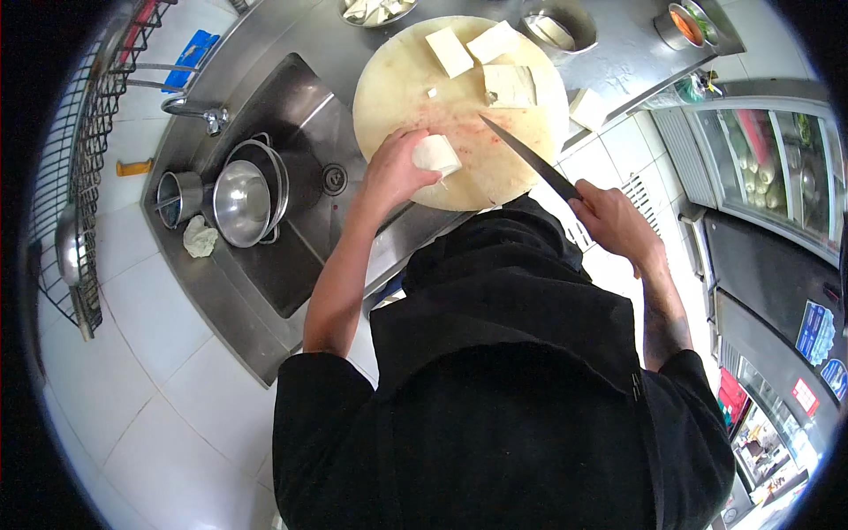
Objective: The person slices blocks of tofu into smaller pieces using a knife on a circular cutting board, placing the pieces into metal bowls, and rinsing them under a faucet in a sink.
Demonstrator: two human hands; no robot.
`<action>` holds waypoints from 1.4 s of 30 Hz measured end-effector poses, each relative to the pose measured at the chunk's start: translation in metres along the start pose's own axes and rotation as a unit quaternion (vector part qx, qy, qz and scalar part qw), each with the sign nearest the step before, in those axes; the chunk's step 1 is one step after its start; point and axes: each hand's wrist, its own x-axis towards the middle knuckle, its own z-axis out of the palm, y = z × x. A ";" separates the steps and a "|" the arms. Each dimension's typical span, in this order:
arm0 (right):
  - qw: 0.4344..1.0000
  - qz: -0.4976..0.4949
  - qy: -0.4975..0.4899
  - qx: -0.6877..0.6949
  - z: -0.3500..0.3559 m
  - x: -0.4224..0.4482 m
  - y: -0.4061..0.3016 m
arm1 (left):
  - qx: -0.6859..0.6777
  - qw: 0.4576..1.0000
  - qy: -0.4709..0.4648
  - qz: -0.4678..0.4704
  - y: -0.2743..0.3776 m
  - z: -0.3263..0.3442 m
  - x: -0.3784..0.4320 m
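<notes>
My left hand grips a white block, which looks like tofu, over the near left part of a round cutting board. In my right hand is the handle of a long kitchen knife. Its blade slants over the right side of the board, the tip apart from the held block. Towards the far side lie more white blocks: an upright-looking slab, another slab, and a rough-edged piece. A small white crumb and reddish stains mark the board's middle.
Left of the board is a steel sink with a metal bowl and a faucet. Behind stand a bowl of cut white pieces and a steel pot. Another white block sits by the counter's edge.
</notes>
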 end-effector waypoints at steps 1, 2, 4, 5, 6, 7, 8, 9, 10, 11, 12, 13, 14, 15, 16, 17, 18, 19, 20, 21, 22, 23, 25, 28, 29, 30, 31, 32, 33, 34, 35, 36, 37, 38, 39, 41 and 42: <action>1.000 0.002 -0.001 0.001 0.000 0.001 0.000 | -0.039 0.999 -0.015 -0.032 0.003 -0.001 0.000; 1.000 -0.004 0.003 0.000 0.001 0.002 0.000 | -0.040 0.999 -0.017 -0.031 0.003 -0.001 0.001; 1.000 -0.008 0.004 -0.003 0.002 0.003 0.001 | -0.040 0.997 -0.013 -0.060 0.004 0.002 0.002; 1.000 -0.009 0.004 -0.004 0.004 0.004 0.002 | -0.042 0.997 -0.015 -0.061 0.006 0.007 -0.001; 1.000 -0.012 0.006 -0.007 0.004 0.005 0.002 | 0.019 0.999 0.012 -0.043 0.010 0.013 -0.004; 1.000 -0.012 0.005 -0.009 0.004 0.005 0.002 | 0.079 0.996 0.039 -0.025 0.014 0.020 -0.005; 1.000 -0.011 0.009 -0.002 0.005 0.004 0.003 | 0.077 0.996 0.040 -0.026 0.017 0.025 -0.003; 1.000 -0.011 0.014 0.006 0.005 0.004 0.002 | 0.104 0.994 0.032 -0.032 0.020 0.028 0.000; 1.000 -0.013 0.014 0.005 0.005 0.005 0.000 | 0.130 0.991 0.024 -0.038 0.020 0.030 0.001; 1.000 -0.014 0.015 0.008 0.004 0.005 -0.002 | 0.130 0.990 0.025 -0.039 0.016 0.031 0.000; 1.000 -0.011 0.016 0.012 0.003 0.004 -0.002 | 0.137 0.989 0.046 0.018 0.013 0.032 0.000; 1.000 -0.010 0.017 0.013 0.003 0.004 -0.002 | 0.143 0.985 0.066 0.074 0.011 0.032 0.000; 1.000 -0.013 0.018 0.010 0.002 0.005 -0.001 | 0.143 0.985 0.065 0.075 0.009 0.031 -0.001; 1.000 -0.015 0.018 0.007 0.002 0.005 -0.001 | 0.140 0.983 0.066 0.103 0.009 0.029 -0.002; 1.000 -0.013 0.018 0.008 0.000 0.005 -0.001 | 0.136 0.980 0.067 0.131 0.010 0.026 -0.003; 1.000 0.006 0.009 0.017 -0.003 0.004 -0.003 | 0.136 0.980 0.066 0.132 0.010 0.023 -0.002; 0.999 0.025 0.001 0.025 -0.004 0.004 -0.004 | 0.090 0.987 0.055 0.119 0.011 0.018 0.000; 0.999 0.026 0.002 0.026 -0.002 0.004 -0.001 | 0.045 0.992 0.044 0.106 0.012 0.016 0.001; 1.000 0.009 0.017 0.014 0.001 0.005 0.005 | 0.045 0.992 0.043 0.107 0.012 0.016 0.002; 0.999 -0.009 0.033 0.003 0.002 0.005 0.007 | 0.064 0.992 0.041 0.106 0.013 0.016 0.002; 0.999 -0.008 0.034 0.004 0.002 0.004 0.007 | 0.083 0.990 0.039 0.104 0.014 0.016 0.003; 1.000 0.006 0.029 0.008 0.001 0.003 0.004 | 0.084 0.990 0.038 0.105 0.016 0.016 0.001; 0.999 0.023 0.025 0.015 -0.001 0.002 0.002 | 0.183 0.963 0.060 0.188 0.023 0.017 -0.005; 0.999 0.036 0.016 0.033 -0.006 0.001 -0.001 | 0.239 0.928 0.124 0.257 0.017 0.032 -0.016; 0.998 0.050 0.005 0.038 -0.008 0.000 -0.003 | 0.239 0.928 0.121 0.260 0.013 0.036 -0.020; 0.997 0.063 -0.008 0.044 -0.008 -0.001 -0.003 | 0.230 0.915 0.152 0.295 0.008 0.040 -0.025; 0.997 0.066 -0.008 0.048 -0.005 0.000 0.001 | 0.220 0.900 0.182 0.328 0.004 0.043 -0.030; 0.998 0.045 0.005 0.035 -0.002 0.001 0.007 | 0.215 0.893 0.202 0.339 0.001 0.046 -0.033; 0.999 0.023 0.016 0.020 0.001 0.002 0.011 | 0.215 0.894 0.198 0.340 -0.001 0.048 -0.035; 1.000 0.018 0.019 0.016 0.003 0.003 0.012 | 0.200 0.895 0.208 0.341 -0.004 0.049 -0.036; 0.999 0.020 0.018 0.020 0.003 0.003 0.011 | 0.185 0.895 0.218 0.342 -0.007 0.051 -0.038; 0.999 0.027 0.012 0.018 0.001 0.003 0.008 | 0.186 0.895 0.217 0.342 -0.011 0.054 -0.038; 0.999 0.035 0.006 0.017 -0.002 0.004 0.005 | 0.190 0.889 0.230 0.348 -0.014 0.058 -0.039; 0.999 0.035 0.005 0.018 -0.003 0.003 0.003 | 0.194 0.882 0.243 0.353 -0.018 0.061 -0.039; 0.999 0.029 0.004 0.024 -0.004 0.003 0.002 | 0.194 0.882 0.242 0.354 -0.018 0.061 -0.039; 0.999 0.023 0.003 0.032 -0.004 0.003 0.002 | 0.179 0.884 0.241 0.360 -0.019 0.061 -0.040; 1.000 0.014 -0.001 0.025 -0.004 0.005 0.003 | 0.179 0.884 0.240 0.359 -0.018 0.061 -0.041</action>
